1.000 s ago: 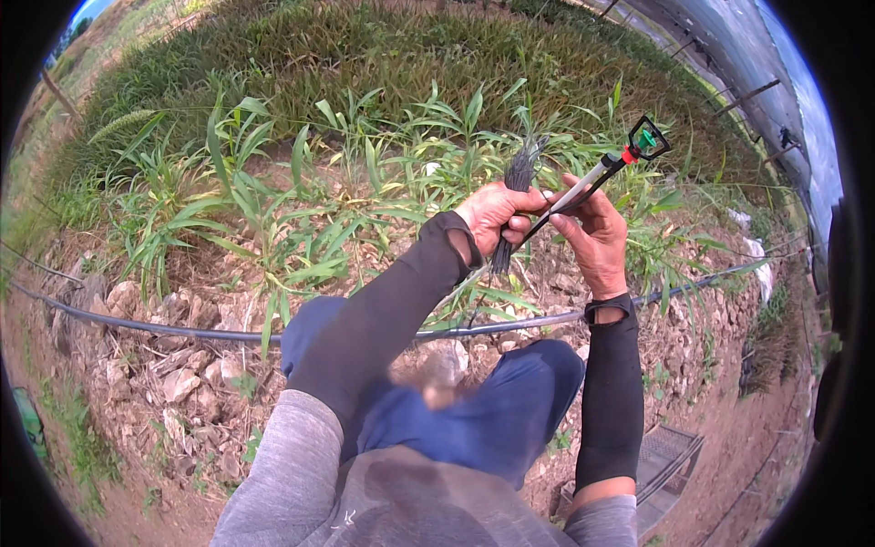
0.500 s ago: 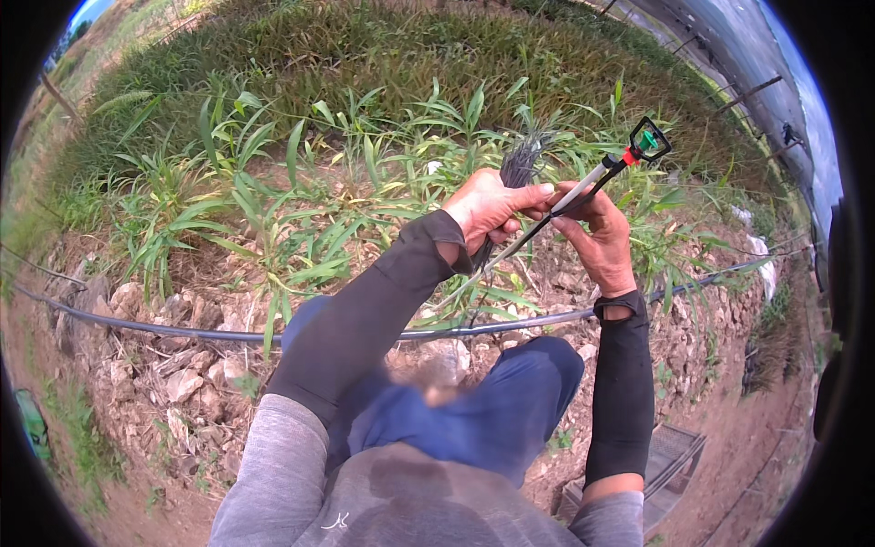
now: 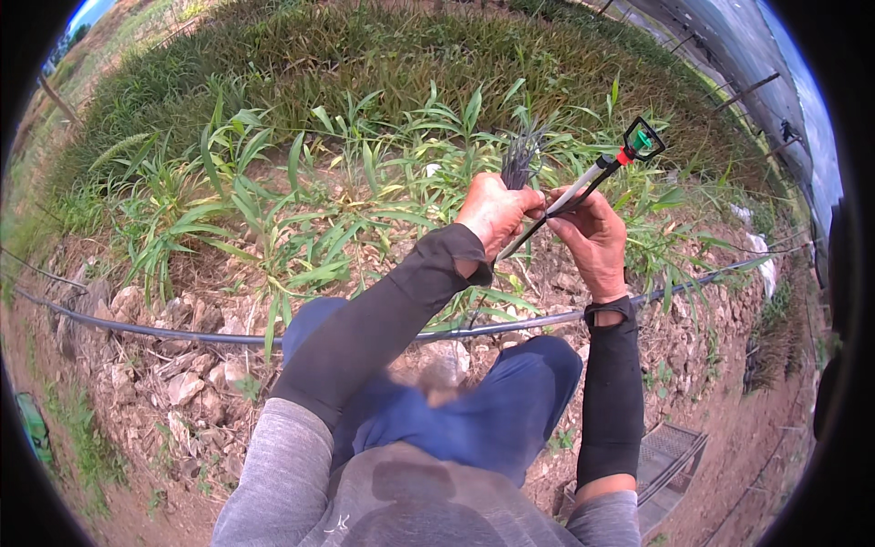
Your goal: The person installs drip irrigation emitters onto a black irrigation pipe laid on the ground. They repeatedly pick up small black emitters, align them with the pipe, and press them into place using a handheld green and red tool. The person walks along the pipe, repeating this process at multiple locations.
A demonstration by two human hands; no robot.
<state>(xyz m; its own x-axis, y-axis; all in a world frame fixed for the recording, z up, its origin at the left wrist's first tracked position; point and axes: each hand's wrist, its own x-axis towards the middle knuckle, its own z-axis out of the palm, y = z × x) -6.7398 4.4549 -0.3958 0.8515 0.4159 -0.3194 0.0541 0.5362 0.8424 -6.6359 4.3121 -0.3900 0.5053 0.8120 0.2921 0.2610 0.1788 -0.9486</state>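
A small sprinkler (image 3: 643, 140) with a black frame, green centre and red collar tops a pale rod (image 3: 580, 185), which slants up to the right. A thin black tube (image 3: 597, 183) runs along the rod. My left hand (image 3: 494, 211) is closed around a bundle of thin black cable ties (image 3: 520, 157), their ends fanning out above the fist. Its thumb reaches the rod's lower part. My right hand (image 3: 594, 236) pinches the rod and tube together just below the sprinkler, close to the left fingertips. Whether a tie loops round them is hidden by the fingers.
A dark hose (image 3: 538, 321) crosses the stony bank (image 3: 187, 387) in front of my knees. Leafy weeds (image 3: 264, 214) grow behind it. At lower right lies a grey mesh crate (image 3: 670, 460). Pale sheeting (image 3: 729, 46) on poles stands at far right.
My left hand has shifted slightly right, closer to the right hand. The sprinkler end has tipped a little left. Both hands keep their hold.
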